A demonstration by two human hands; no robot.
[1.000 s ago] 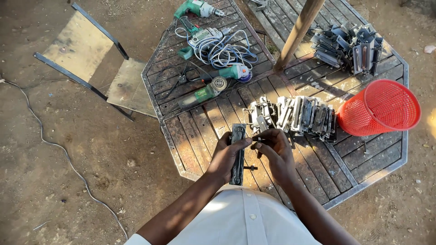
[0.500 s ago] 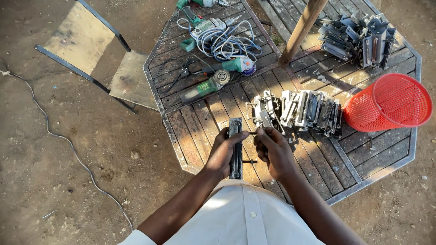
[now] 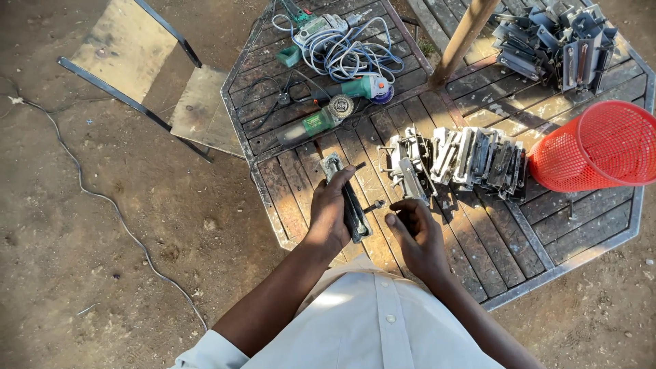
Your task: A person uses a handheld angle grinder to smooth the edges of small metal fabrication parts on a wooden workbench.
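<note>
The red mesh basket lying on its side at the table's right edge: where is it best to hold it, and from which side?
Probably by the rim. The red mesh basket lies tilted on the slatted table, its open mouth facing up and to the right, so the rim is exposed there. Coming from the right, fingers could hook over it; the metal parts crowd its left, narrower end.

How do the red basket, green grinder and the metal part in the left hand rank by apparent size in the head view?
1. Red basket, clearly largest.
2. Metal part in the left hand and green grinder: look alike in length, so unranked.

Long metal bracket (image 3: 347,198), flat on table
</note>
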